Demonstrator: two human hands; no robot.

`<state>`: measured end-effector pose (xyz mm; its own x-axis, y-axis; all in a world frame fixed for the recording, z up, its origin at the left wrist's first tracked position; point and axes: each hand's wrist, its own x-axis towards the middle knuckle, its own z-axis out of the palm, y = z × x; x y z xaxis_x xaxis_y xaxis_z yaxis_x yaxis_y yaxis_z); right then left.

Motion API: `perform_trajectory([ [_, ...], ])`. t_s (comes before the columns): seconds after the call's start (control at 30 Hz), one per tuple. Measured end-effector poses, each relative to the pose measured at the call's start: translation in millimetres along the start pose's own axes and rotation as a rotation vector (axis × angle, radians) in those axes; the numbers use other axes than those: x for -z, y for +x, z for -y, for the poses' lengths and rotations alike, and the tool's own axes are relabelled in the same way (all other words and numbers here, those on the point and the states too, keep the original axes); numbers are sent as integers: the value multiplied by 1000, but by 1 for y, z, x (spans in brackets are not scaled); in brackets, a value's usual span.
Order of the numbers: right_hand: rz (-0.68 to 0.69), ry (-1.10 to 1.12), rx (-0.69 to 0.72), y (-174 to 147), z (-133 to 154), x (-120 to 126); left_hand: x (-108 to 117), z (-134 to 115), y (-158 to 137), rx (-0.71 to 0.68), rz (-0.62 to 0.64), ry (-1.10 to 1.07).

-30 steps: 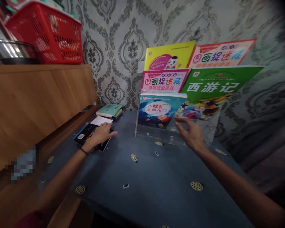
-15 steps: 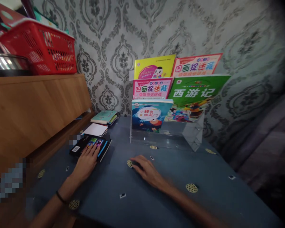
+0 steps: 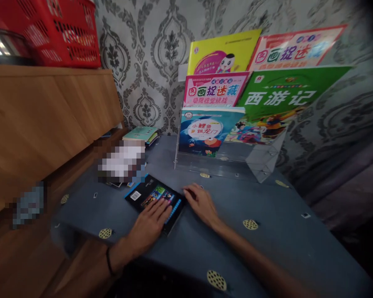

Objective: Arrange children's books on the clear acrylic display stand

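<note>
A black book [image 3: 149, 194] with a blue edge band, a barcode and small colourful pictures lies over the blue-grey table. My left hand [image 3: 153, 217] is at its near edge, fingers stretched across the cover; the thumb is hidden, seemingly under the edge. My right hand [image 3: 202, 205] hovers or rests just beyond the book's right corner, its fingers loosely bent and apart, with nothing in them. Whether its fingertips touch the corner I cannot tell. Behind stands a clear acrylic rack [image 3: 262, 163] with a blue picture book [image 3: 202, 140] and a green book [image 3: 286, 99].
Higher in the rack are a yellow book [image 3: 220, 47] and pink books, one pink book [image 3: 216, 89] at left. At the table's left lie a blurred-out white stack [image 3: 121, 159] and green-covered books [image 3: 141, 134]. A wooden cabinet [image 3: 49, 111] bears a red basket [image 3: 74, 37].
With my left hand on it, the black book has come away from the left stack, rightward and nearer, and turned. My right hand now sits near its corner. The view has shifted.
</note>
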<state>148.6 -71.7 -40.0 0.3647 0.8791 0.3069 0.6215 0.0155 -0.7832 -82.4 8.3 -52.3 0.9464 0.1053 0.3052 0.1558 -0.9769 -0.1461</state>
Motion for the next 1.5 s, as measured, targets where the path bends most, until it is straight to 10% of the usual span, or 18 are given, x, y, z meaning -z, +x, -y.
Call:
perform_trajectory([
  [0.33, 749, -123, 482, 7, 47, -32, 24, -24, -2, -250, 184, -373],
  [0.63, 559, -413, 427, 67, 15, -47, 16, -18, -3, -313, 156, -372],
  [1.03, 373, -458, 290, 8, -1, -9, 31, -6, -3, -335, 273, -512],
  [1.5, 285, -425, 317, -4, -7, -4, -6, 72, 32, 112, 333, -343],
])
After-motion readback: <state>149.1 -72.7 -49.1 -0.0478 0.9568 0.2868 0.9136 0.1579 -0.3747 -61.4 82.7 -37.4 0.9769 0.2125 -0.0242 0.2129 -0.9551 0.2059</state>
